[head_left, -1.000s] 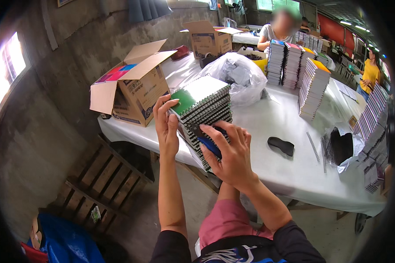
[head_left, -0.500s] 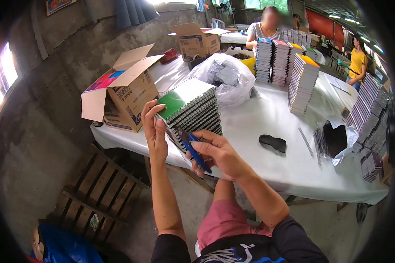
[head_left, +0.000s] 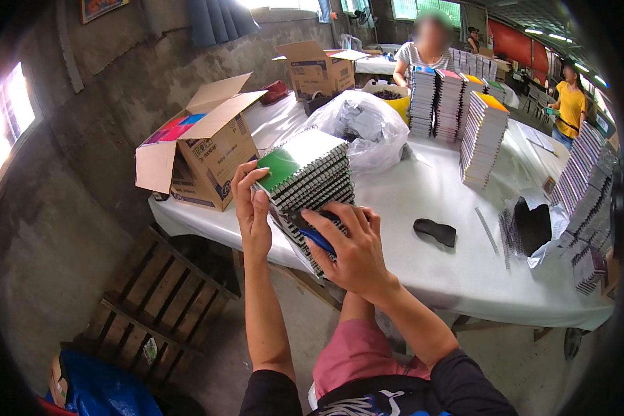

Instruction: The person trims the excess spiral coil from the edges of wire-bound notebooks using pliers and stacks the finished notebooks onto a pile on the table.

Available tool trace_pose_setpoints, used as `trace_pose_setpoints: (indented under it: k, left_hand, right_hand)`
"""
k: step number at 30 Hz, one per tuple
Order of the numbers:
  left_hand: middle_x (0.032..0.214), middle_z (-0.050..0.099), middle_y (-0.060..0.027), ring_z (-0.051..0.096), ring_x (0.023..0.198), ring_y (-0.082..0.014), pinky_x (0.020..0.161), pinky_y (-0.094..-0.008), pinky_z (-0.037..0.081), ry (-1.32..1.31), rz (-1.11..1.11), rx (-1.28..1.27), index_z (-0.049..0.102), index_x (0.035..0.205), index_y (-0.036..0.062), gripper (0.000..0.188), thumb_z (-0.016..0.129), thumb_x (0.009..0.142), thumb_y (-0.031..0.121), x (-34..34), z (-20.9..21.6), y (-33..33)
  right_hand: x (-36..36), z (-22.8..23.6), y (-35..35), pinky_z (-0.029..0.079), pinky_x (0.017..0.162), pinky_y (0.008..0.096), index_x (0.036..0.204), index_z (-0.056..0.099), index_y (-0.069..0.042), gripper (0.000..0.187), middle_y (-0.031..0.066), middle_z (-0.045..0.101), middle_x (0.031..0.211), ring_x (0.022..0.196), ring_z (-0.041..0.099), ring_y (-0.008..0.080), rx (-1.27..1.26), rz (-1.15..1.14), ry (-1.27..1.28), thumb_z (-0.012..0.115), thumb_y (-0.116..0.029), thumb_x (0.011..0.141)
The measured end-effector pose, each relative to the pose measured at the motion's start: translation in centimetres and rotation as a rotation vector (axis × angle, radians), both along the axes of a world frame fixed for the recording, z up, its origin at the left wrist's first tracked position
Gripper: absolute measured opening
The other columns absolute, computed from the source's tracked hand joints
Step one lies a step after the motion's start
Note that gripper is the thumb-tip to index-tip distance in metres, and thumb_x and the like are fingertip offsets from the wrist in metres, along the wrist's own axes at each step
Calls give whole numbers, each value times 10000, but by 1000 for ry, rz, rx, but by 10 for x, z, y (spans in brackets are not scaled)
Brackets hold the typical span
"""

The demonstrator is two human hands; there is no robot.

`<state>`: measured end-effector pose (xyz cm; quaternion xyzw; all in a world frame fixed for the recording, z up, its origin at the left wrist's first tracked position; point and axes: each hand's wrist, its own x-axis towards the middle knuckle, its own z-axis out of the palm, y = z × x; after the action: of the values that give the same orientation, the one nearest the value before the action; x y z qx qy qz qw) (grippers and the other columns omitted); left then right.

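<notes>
A tall stack of wire-bound notebooks (head_left: 319, 182) stands at the table's near edge, its coiled spines toward me. The top notebook has a green and white cover. My left hand (head_left: 253, 208) grips the stack's left corner, with fingers at the top edge and the thumb along the side. In my right hand (head_left: 359, 251) is a pair of blue-handled pliers (head_left: 319, 240), closed in by my fingers. The tool lies against the coils partway down the stack; my hand hides its handles in part, and the jaws are hard to make out.
An open carton (head_left: 211, 163) with colourful covers stands left. Behind the stack sits a clear plastic bag (head_left: 367, 125). More notebook stacks (head_left: 484, 142), a black sole-shaped piece (head_left: 435, 232) and loose wire coils (head_left: 487, 231) lie rightward. A co-worker (head_left: 423, 59) sits across the table.
My right hand and the pliers have moved up and tilted closer against the coils, with the back of the hand now turned more toward me. My left hand keeps its hold. The view has shifted slightly.
</notes>
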<state>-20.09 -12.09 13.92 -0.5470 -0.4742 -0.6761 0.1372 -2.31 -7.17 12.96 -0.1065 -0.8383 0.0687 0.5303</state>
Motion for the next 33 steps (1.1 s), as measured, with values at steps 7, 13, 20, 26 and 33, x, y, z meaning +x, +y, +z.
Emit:
trace_pose_setpoints:
  k: [7,13,20,26,33]
  left_hand:
    - [1320,386,-100,331,1262,-214,1064,-363,222,11,-21,14,520,1165,82,355,405,966,352,-1,-2,1]
    - [1332,385,-90,331,1262,-204,1067,-359,209,12,-22,17,512,1173,84,368,389,970,365,-3,-3,2]
    - [1339,377,-90,333,1262,-201,1065,-355,214,10,-33,12,504,1182,80,362,382,975,351,-5,-4,3]
    - [1314,389,-102,335,1258,-216,1059,-361,235,9,-36,25,520,1167,78,351,412,967,345,-7,-4,4]
    - [1337,376,-103,329,1262,-216,1064,-351,208,65,-5,11,492,1188,66,361,379,978,337,-7,-6,0]
  right_hand:
    - [-6,-9,6,344,759,373,1162,598,-192,380,51,516,1014,859,520,208,20,33,5,639,-252,789]
    - [-4,-8,1,312,793,400,1193,573,-205,402,43,497,1038,909,503,195,31,-26,2,622,-266,799]
    - [-9,-6,7,271,828,426,1204,560,-220,402,34,476,1054,959,486,184,124,-67,40,605,-280,809]
    - [-7,-6,14,403,754,387,1203,564,-161,383,57,552,974,858,576,202,79,68,-18,601,-239,830]
    - [7,15,-6,526,489,290,1077,530,-51,249,98,616,826,645,628,176,-1637,1152,-34,498,-254,935]
